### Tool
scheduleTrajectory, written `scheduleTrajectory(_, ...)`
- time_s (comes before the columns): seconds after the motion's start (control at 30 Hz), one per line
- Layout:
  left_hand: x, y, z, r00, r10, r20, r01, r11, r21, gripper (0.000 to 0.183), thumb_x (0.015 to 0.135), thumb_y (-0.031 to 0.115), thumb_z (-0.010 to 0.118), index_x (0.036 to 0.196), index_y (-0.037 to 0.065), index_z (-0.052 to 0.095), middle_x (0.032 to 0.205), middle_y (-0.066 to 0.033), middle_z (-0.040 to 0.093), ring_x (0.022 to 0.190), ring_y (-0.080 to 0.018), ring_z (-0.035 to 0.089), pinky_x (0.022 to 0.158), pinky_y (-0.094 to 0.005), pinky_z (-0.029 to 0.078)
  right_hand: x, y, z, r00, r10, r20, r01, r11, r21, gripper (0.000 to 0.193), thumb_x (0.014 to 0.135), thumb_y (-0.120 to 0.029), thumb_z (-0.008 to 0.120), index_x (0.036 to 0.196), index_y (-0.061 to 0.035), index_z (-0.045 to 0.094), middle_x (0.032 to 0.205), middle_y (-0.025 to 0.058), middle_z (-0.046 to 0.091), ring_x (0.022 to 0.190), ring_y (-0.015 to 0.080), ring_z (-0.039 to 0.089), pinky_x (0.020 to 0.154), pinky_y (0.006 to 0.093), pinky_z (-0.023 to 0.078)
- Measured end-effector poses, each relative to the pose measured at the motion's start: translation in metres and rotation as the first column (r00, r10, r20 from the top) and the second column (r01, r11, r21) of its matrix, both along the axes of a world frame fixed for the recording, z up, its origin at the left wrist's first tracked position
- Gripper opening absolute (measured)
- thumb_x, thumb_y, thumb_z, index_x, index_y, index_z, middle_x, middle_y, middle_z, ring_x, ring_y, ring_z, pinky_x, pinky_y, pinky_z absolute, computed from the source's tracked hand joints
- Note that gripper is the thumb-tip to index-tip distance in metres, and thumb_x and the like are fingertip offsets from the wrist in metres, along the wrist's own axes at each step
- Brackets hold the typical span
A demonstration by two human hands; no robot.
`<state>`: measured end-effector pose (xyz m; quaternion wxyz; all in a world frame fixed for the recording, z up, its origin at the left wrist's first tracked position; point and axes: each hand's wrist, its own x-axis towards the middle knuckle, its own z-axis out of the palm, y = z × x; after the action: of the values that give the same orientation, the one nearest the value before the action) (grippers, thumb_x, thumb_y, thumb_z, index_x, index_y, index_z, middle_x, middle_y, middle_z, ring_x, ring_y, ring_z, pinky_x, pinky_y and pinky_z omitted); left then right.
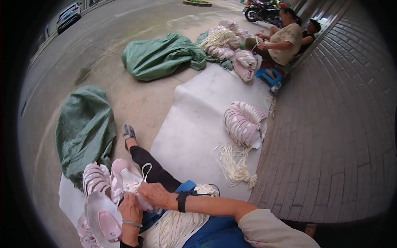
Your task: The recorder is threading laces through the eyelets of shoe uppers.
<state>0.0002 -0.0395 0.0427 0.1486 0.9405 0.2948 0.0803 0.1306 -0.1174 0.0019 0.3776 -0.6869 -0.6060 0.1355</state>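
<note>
A pink and white shoe upper (123,172) lies across my lap at the lower left. Over its eyelets, my right hand (156,195) has its fingers pinched together at a white shoelace (146,171), which stands up in a loop. Close beside it, my left hand (131,209) is closed at the edge of the same upper, its fingertips partly hidden. More pink shoe uppers (94,178) rest against my left side, one with a pink inside (108,225) facing up. A bundle of white laces (175,227) is spread over my lap.
Ahead on a white sheet (194,120) lie a curled stack of shoe uppers (245,124) and loose white laces (235,165). Green sacks (84,128) lie left. Another person (285,39) sits by a lace pile (219,39) and a blue stool (269,76). A brick wall (331,124) runs right.
</note>
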Motion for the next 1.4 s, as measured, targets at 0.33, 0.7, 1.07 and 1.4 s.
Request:
scheduleTrajectory(0.33,0.006,-0.007,0.001,0.996,-0.068,0.055,0.07,0.997,-0.042,0.012,0.083,0.009,0.047,0.078,0.001,0.055,0.076,-0.0185,0.055,0.067,-0.0362,0.053,0.059,-0.0412,0.043,-0.005,-0.004,-0.004,0.979,-0.048,0.2,0.061,0.996,-0.064,0.013,0.074,-0.009,0.053,0.076,0.0024,0.059,0.079,0.0181,0.055,0.067,0.0287,0.062,0.053,0.0355,0.049)
scheduleTrajectory(0.7,-0.002,-0.007,-0.009,0.972,-0.049,0.23,0.07,0.994,-0.082,0.013,0.084,0.007,0.046,0.077,0.0,0.054,0.077,-0.0183,0.055,0.07,-0.0353,0.052,0.063,-0.0394,0.043,-0.004,-0.004,-0.012,0.988,-0.048,0.147,0.043,0.998,0.034,0.011,0.075,-0.009,0.051,0.075,-0.0009,0.058,0.078,0.0162,0.055,0.071,0.0304,0.059,0.058,0.035,0.048)
scheduleTrajectory(1.07,0.006,-0.005,-0.003,0.996,0.018,0.087,-0.016,0.999,-0.031,0.015,0.085,0.012,0.046,0.076,0.002,0.053,0.073,-0.0184,0.055,0.068,-0.0361,0.054,0.062,-0.0408,0.043,-0.013,0.001,0.007,0.948,0.024,0.317,0.039,0.981,-0.191,0.013,0.072,-0.01,0.057,0.078,0.0011,0.061,0.074,0.0149,0.055,0.073,0.0267,0.062,0.052,0.0346,0.047)
scheduleTrajectory(1.4,-0.007,0.004,-0.025,0.983,-0.053,0.173,0.05,0.998,0.022,0.011,0.082,0.011,0.048,0.075,0.003,0.051,0.074,-0.017,0.053,0.068,-0.0362,0.053,0.061,-0.0412,0.043,-0.02,0.003,-0.021,0.971,-0.232,0.055,0.22,0.962,0.159,0.024,0.073,-0.026,0.056,0.073,-0.002,0.055,0.064,0.0192,0.055,0.06,0.035,0.056,0.053,0.0428,0.043)
